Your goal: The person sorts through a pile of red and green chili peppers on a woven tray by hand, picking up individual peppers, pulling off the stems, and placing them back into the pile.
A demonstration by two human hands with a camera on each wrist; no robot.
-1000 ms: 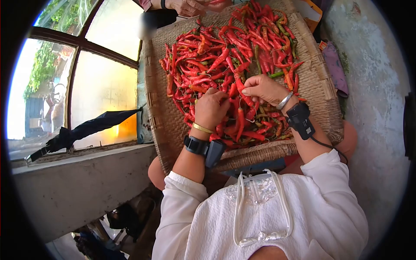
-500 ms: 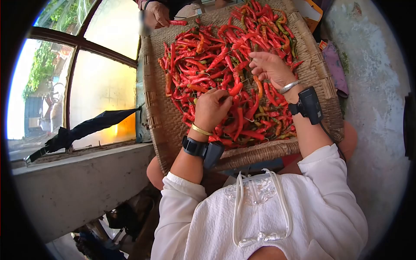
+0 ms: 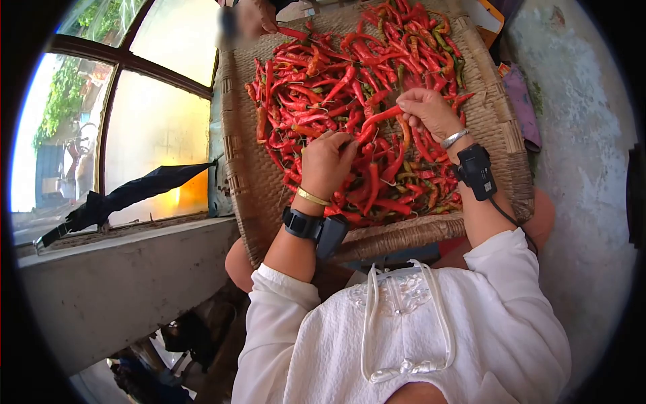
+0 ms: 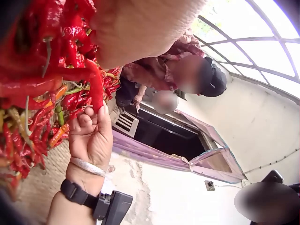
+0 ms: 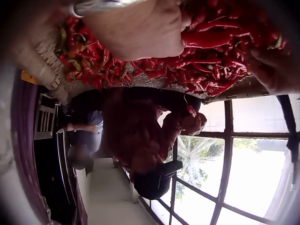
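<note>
My right hand pinches a long red chili pepper by one end, over a heap of chilies. The left wrist view shows the same chili between the right thumb and fingers. Close by on the left, my left hand is low over the heap with bent fingers, near the chili's other end. I cannot tell whether anything is between its fingertips. Most chilies are red, with a few orange and green. They lie on a woven tray across the lap.
Across the tray, another person's hand holds a red chili. A folded black umbrella leans by the window on the left. A plastered wall stands on the right, with purple cloth beside the tray.
My right hand moved away from the left hand, its fingers loose half a second ago; now it pinches a chili. My left hand stays nearly in place. The other person's hand has shifted left with a chili.
</note>
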